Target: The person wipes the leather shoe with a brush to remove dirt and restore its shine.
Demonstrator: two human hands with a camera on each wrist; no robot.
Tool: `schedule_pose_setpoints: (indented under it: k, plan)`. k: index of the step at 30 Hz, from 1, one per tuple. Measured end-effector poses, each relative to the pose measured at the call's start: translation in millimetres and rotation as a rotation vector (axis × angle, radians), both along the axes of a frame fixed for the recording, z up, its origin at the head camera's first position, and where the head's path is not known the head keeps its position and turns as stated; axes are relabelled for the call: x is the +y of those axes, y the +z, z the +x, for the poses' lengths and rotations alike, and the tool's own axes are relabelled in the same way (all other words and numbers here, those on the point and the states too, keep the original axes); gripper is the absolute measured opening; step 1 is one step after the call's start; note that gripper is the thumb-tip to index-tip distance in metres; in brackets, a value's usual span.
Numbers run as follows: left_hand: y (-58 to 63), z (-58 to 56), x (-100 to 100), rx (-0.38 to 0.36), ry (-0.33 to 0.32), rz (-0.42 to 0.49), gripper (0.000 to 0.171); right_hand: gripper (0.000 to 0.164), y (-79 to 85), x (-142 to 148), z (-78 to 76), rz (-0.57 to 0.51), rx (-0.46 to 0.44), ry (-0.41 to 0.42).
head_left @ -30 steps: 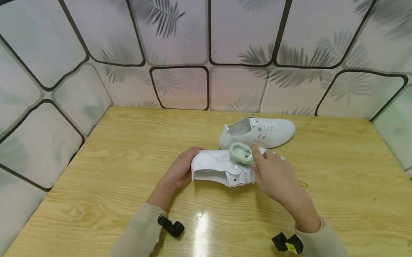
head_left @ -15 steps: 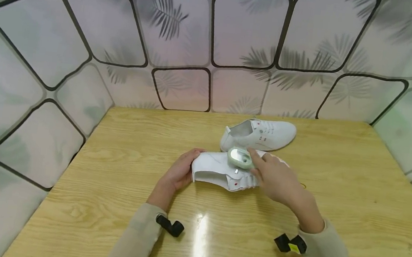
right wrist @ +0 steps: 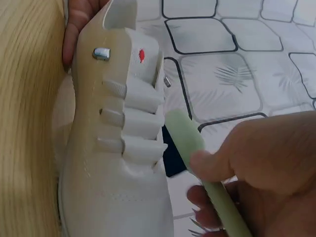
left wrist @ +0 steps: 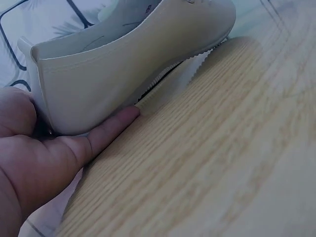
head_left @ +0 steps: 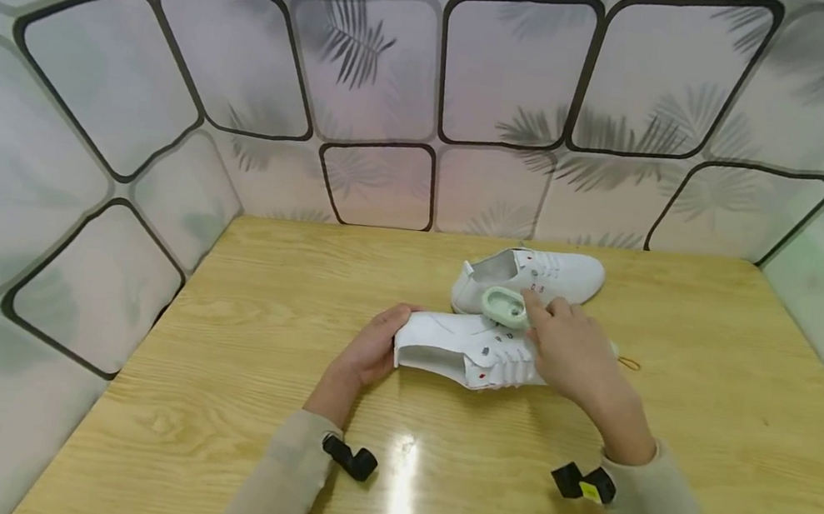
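Observation:
A white lace-up shoe (head_left: 442, 331) lies on its side nearer to me, its opening facing me in the head view. My left hand (head_left: 370, 345) holds it by the heel; in the left wrist view a finger (left wrist: 116, 129) stretches under the shoe's edge, along the table. My right hand (head_left: 573, 354) grips a pale green brush (head_left: 505, 307) by its handle. Dark bristles (right wrist: 173, 154) show beside the shoe's laces in the right wrist view; whether they touch the shoe I cannot tell. The toe is partly hidden behind my right hand.
A second white shoe (head_left: 568, 276) stands behind the first, close to it. Both are on a wooden table (head_left: 264, 300) with patterned walls (head_left: 518, 71) at the back and sides. An orange loop (head_left: 629, 364) sticks out beyond my right hand.
The brush has moved toward the far side of the held shoe, to the right and away from me. My left hand keeps its hold on the heel. The head view has shifted slightly.

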State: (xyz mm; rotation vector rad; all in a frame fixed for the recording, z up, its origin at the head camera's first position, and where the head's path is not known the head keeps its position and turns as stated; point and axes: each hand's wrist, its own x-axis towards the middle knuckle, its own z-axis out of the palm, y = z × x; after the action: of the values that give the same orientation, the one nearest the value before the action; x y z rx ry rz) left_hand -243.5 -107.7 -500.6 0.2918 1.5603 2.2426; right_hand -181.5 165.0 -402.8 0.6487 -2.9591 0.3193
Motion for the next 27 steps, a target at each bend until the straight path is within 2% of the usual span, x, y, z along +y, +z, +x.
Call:
schedule_pose_setpoints:
  k: [5, 9, 12, 15, 17, 20, 23, 27]
  plan:
    - [-1.5, 3.3, 1, 0.004, -0.029, -0.031, 0.035, 0.05, 1.5, 4, 3.6, -0.037, -0.065, 0.096]
    - [-2.5, 3.6, 6, 0.006, -0.025, -0.044, 0.036, 0.05, 0.2, -4, 1.7, -0.03, -0.05, 0.103]
    - [-3.3, 2.7, 11, 0.005, -0.017, -0.055, 0.036, 0.051, 0.4, -6, 0.8, -0.034, -0.094, 0.122]
    - [-1.7, 2.1, 12, 0.017, -0.009, -0.072, 0.04, 0.051, 2.0, -3, 0.3, -0.046, -0.109, 0.081]
    - [-0.1, 1.9, 10, 0.022, 0.0, -0.085, 0.044, 0.051, 1.4, -3, -1.9, -0.041, -0.087, 0.047]
    - [1.4, 1.9, 6, 0.025, 0.008, -0.092, 0.046, 0.053, -0.4, -7, -6.1, -0.052, -0.075, 0.073]
    - [1.4, 1.7, 5, 0.022, 0.01, -0.068, 0.042, 0.053, 1.9, -7, -8.6, -0.067, -0.104, 0.131]
    - [0.0, 0.5, 4, 0.02, 0.006, -0.023, 0.035, 0.051, 9.3, 8, -8.3, -0.052, -0.156, 0.114]
